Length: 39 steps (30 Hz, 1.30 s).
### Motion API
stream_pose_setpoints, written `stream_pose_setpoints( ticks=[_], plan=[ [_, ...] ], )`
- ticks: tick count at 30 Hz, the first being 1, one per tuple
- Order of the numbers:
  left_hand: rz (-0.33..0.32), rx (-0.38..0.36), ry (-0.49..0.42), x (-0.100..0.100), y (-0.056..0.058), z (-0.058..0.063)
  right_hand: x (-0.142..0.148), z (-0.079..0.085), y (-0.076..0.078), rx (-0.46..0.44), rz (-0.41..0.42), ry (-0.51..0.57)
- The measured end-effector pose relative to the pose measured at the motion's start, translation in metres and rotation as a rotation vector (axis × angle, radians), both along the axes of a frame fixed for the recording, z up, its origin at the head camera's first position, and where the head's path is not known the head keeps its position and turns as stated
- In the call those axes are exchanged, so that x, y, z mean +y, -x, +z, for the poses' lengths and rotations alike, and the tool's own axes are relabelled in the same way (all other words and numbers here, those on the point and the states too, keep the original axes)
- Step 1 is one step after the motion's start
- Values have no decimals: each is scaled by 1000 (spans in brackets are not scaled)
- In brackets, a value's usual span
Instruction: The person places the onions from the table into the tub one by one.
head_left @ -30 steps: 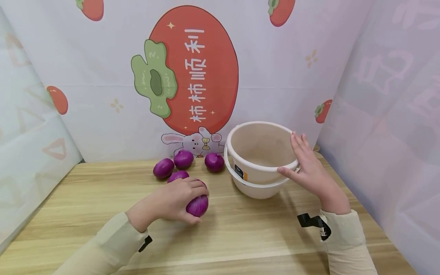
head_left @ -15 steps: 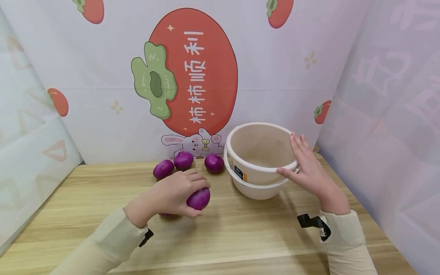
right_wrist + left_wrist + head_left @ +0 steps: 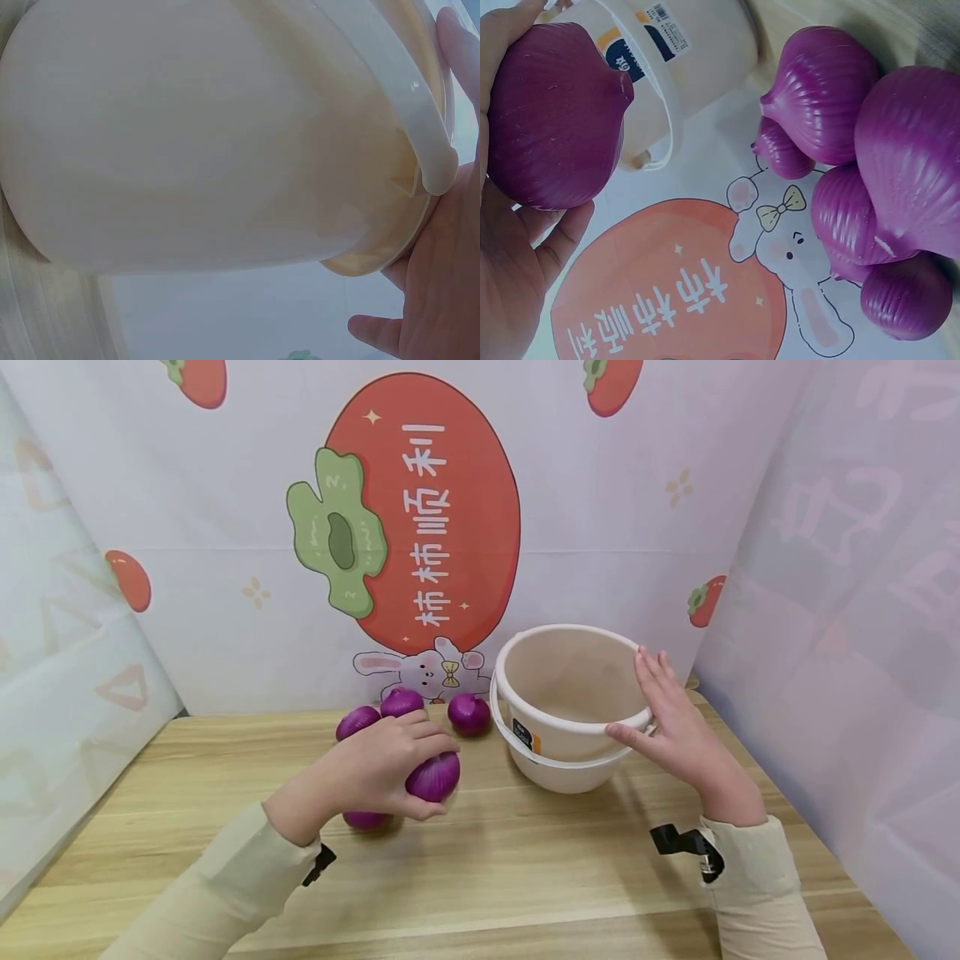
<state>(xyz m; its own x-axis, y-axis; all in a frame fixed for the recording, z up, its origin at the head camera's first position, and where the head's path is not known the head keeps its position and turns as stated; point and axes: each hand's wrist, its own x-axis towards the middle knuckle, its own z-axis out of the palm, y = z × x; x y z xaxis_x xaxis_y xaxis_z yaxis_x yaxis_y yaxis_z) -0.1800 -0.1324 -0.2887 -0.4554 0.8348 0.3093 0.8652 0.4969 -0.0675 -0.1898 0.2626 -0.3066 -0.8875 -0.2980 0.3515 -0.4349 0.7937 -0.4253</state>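
Note:
My left hand (image 3: 375, 768) grips a purple onion (image 3: 435, 778), with the fingers over its top and the thumb below. In the left wrist view the held onion (image 3: 559, 116) sits against the palm, raised above the table. Another onion (image 3: 365, 820) is partly hidden beneath that hand. Against the rim of a cream-coloured bucket (image 3: 566, 727) rests my right hand (image 3: 678, 743), its fingers straight along the right side and its thumb on the front rim. The right wrist view shows the bucket's side wall (image 3: 195, 150) and its white handle (image 3: 405, 90) close to the palm.
Behind the left hand, onions (image 3: 402, 702) stand near the table's back edge, one of them (image 3: 469, 715) just left of the bucket. Several onions (image 3: 825, 94) cluster in the left wrist view. A printed cloth (image 3: 600, 527) hangs behind the wooden table (image 3: 525, 877).
My left hand has lifted the onion off the group and risen slightly, uncovering another onion below it. The right hand and bucket have stayed in place.

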Motion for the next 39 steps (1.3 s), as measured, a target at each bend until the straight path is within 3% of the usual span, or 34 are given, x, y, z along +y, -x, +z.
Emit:
stream_pose_setpoints(
  ticks=[13, 39],
  plan=[
    [39, -2, -15, 2, -1, 18, 1, 0, -2, 2, 0, 15],
    [-40, 83, -94, 4, -2, 31, 0, 0, -1, 4, 13, 17]
  ],
)
